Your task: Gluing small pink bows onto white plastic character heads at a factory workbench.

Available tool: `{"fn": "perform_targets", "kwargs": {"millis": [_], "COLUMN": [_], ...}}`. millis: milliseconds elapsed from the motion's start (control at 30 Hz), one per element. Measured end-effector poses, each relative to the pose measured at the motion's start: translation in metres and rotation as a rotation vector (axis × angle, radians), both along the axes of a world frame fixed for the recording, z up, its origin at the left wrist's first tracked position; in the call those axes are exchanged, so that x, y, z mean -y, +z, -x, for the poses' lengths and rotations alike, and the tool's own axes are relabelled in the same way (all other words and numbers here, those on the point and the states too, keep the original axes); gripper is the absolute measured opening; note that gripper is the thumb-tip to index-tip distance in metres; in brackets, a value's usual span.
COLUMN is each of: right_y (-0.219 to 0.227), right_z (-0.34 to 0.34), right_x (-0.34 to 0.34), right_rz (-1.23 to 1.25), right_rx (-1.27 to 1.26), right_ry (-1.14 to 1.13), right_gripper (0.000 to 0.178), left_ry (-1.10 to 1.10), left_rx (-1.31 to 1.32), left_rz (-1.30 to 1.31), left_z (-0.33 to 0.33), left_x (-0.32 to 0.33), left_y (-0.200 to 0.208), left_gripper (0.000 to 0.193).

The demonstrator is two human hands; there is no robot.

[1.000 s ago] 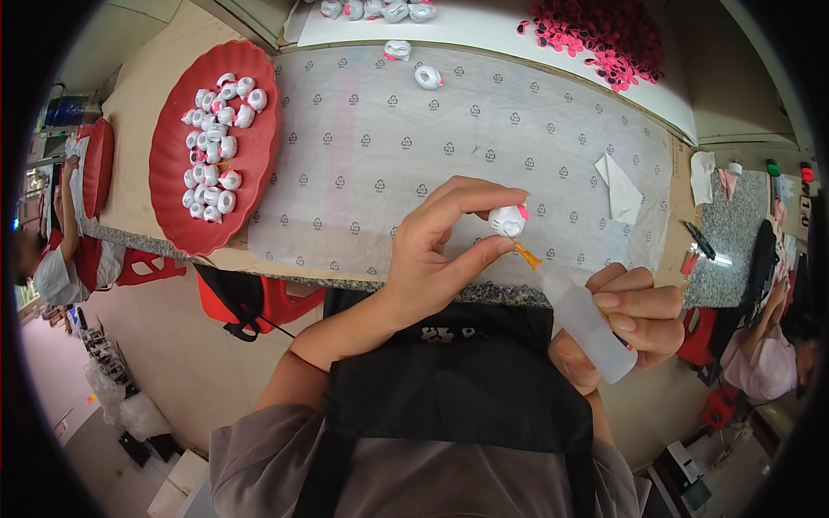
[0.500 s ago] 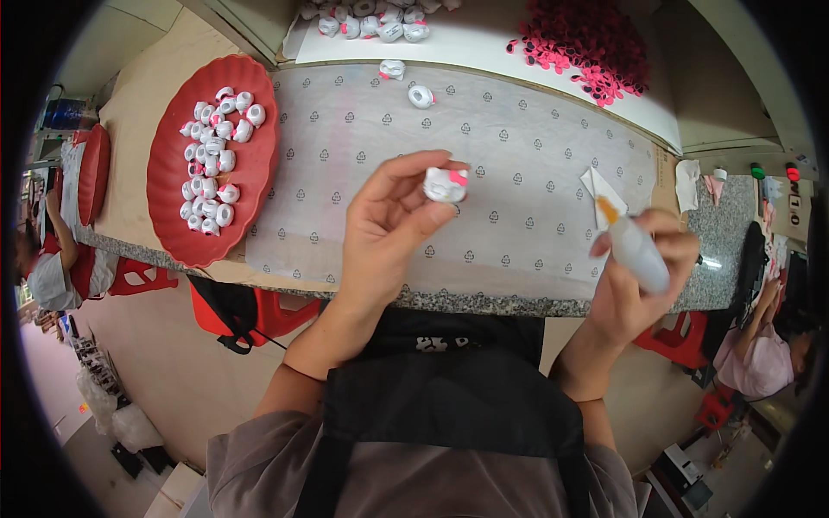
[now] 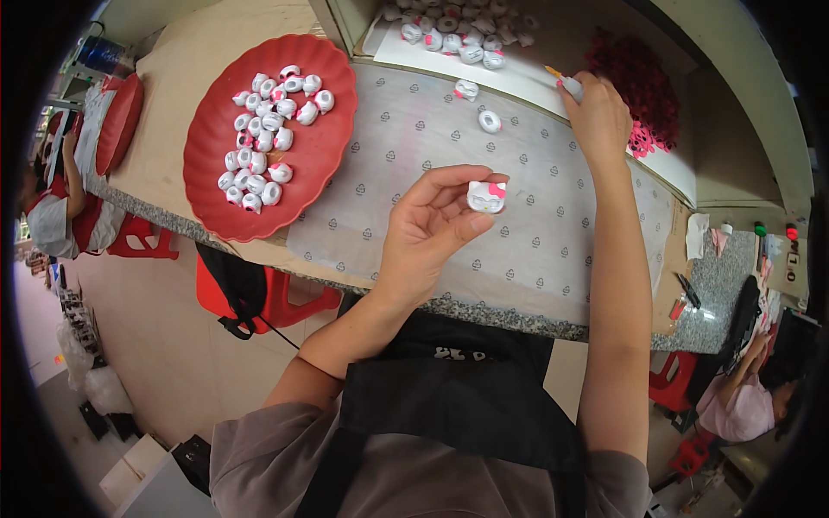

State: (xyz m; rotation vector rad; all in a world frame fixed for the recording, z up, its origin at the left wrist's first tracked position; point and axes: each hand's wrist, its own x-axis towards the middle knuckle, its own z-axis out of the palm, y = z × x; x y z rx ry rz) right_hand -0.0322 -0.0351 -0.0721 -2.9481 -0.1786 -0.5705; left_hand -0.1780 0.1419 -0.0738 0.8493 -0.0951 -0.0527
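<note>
My left hand point(image 3: 423, 220) is closed on a small white cat-head figurine point(image 3: 486, 198) with a pink bow, pinched between thumb and fingers over the patterned paper point(image 3: 535, 242). Stretched far forward, my right hand point(image 3: 602, 116) grips a translucent squeeze bottle point(image 3: 571, 87) with an orange nozzle tip point(image 3: 553, 72). The nozzle points left; the hand hides most of the bottle. Right beside that hand lies a heap of dark pink and black flat pieces point(image 3: 630, 78) on a white sheet. Two loose cat heads, one point(image 3: 466, 90) and another point(image 3: 489, 121), rest on the paper.
A red scalloped tray point(image 3: 203, 164) with several cat heads stands at left. More cat heads point(image 3: 471, 39) lie under the shelf at the back. A black pen point(image 3: 688, 290) lies near the right edge. Other people sit at left point(image 3: 52, 224) and right point(image 3: 738, 401).
My right hand has reached forward with the squeeze bottle, from the paper's right side to beside the pink heap. The left hand still holds the cat head, now with its underside tipped differently. The view has shifted.
</note>
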Motion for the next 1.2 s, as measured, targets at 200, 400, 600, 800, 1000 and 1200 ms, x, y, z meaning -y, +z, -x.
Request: {"fn": "perform_targets", "kwargs": {"millis": [200,400,600,800,1000,1200], "right_y": [0.003,0.005,0.005,0.034,0.033,0.017], "right_z": [-0.001,-0.024,-0.03,0.039,0.13,0.162], "right_x": [-0.008,-0.009,0.008,0.008,0.017,0.017], "right_rz": [-0.062,-0.135,-0.088,-0.678,-1.223,-1.553], "right_rx": [0.049,-0.096,-0.117,-0.116,-0.381,-0.278], "right_ry": [-0.011,0.125,0.273,0.402,0.3,0.342], "right_gripper": [0.019,0.025,0.02,0.017,0.015,0.012], "left_ry": [-0.004,0.004,0.011,0.021,0.014,0.012], "left_rx": [0.011,0.006,-0.01,0.012,0.125,0.187], "left_rz": [0.009,-0.019,-0.013,-0.019,-0.13,-0.31], "left_z": [-0.001,-0.002,-0.004,-0.004,0.0,0.002], "left_x": [-0.006,-0.005,-0.003,-0.001,0.007,0.024], "left_y": [-0.005,-0.003,-0.002,-0.005,-0.004,0.0], "left_gripper": [0.034,0.034,0.035,0.034,0.032,0.031]}}
